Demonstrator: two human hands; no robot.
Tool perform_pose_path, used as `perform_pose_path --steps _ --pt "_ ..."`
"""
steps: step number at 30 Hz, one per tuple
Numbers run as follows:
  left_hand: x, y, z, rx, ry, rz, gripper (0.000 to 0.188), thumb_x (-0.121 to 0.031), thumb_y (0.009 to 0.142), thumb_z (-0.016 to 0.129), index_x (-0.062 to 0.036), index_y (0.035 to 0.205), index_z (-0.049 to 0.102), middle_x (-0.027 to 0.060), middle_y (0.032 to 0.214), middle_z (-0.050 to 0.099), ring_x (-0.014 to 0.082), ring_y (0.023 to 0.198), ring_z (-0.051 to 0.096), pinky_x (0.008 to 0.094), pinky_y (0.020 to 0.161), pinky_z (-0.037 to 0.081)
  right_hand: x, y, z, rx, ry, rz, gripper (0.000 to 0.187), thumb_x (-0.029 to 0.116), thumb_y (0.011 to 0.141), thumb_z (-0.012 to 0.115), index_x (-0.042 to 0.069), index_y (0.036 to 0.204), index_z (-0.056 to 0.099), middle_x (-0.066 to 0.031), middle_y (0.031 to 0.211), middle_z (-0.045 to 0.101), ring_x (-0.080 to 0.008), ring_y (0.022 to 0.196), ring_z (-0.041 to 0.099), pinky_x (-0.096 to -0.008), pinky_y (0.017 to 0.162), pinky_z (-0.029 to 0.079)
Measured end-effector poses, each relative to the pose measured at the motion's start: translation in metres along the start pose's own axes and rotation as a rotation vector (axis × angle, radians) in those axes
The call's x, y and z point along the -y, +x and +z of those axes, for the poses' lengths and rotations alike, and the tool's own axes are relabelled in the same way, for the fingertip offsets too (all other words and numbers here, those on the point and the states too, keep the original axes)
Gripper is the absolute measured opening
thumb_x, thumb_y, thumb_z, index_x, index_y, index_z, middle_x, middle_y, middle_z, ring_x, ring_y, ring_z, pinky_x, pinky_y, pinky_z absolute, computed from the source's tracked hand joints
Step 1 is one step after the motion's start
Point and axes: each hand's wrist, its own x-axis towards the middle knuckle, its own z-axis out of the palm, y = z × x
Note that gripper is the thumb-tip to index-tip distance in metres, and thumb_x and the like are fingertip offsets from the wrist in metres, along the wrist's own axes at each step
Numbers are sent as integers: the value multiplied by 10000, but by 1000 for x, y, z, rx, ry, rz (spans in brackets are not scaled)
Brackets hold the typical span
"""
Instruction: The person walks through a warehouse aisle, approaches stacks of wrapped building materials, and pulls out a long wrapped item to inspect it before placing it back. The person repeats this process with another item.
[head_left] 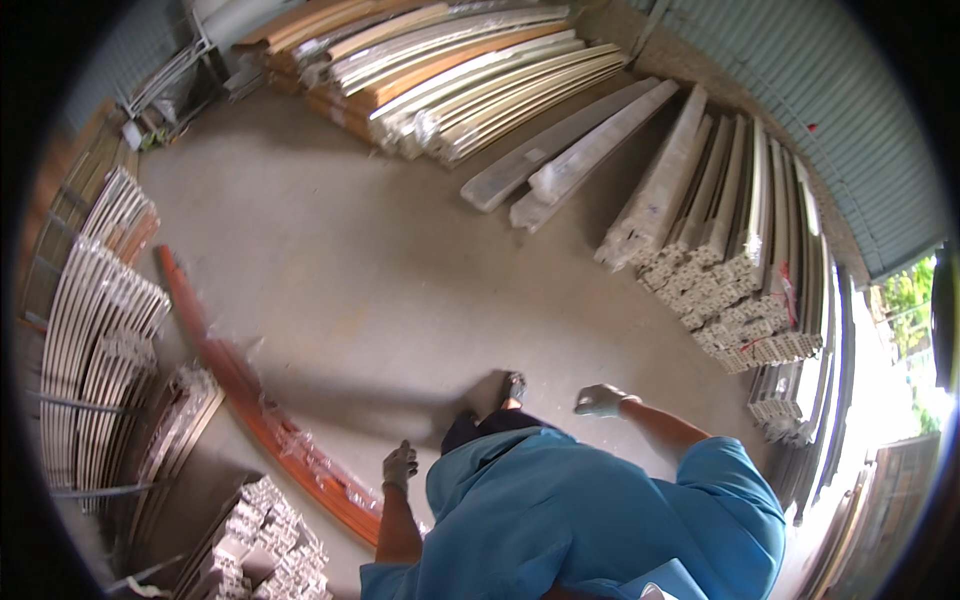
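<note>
Orange-brown wrapped profiles point(262, 410), a long bundle in clear plastic film, lie on the concrete floor point(350, 260) and are the nearest thing to the left hand point(400, 465). That hand wears a grey work glove, hangs empty just beside the near end of the bundle, and its fingers are loosely curled, gripping nothing; whether it brushes the film cannot be told. The right hand point(601, 401), also gloved, is held out to the far side of the body from the bundle, well apart from it, fingers half bent and holding nothing.

Between the two hands sits the person's blue shirt point(600, 520), with a dark shoe point(513, 388) set on the floor beyond it.

The bundle runs in a curve from beside the left hand away toward the upper left. Left of the bundle stand racks of pale grey and white profiles point(95, 340), seen end-on and lengthwise, and another stack of white profile ends point(265, 545) lies just below its near end. Across the floor from the bundle, to the right, a large stack of white hollow profiles point(735, 270) rests on the ground. Far beyond the bundle, wood-toned and white lengths point(450, 70) are piled against the wall.
</note>
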Motion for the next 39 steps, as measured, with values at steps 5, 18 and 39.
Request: perform_pose_path --steps 5,18,39 --pt "24 -15 1 -8 103 -164 453 -523 909 618 -76 970 666 47 838 655 177 686 604 344 647 510 -33 -19 17 34 -62 177 455 477 820 632 172 1154 683 -80 1169 686 -267 1087 636 -418 937 491" --pt "-57 4 20 9 156 -52 400 -454 934 622 -63 1007 662 72 887 675 184 735 634 340 683 540 -38 3 48 -234 530 215 315 363 826 675 107 1004 721 -56 947 727 -181 822 700 -329 775 556" --pt "-209 49 357 190 341 104 483 -545 934 592 -68 975 658 68 896 677 188 789 655 349 744 539 -313 24 -94 -408 987 394 159 200 870 686 75 968 698 -29 834 682 -146 681 631 -291 590 516"
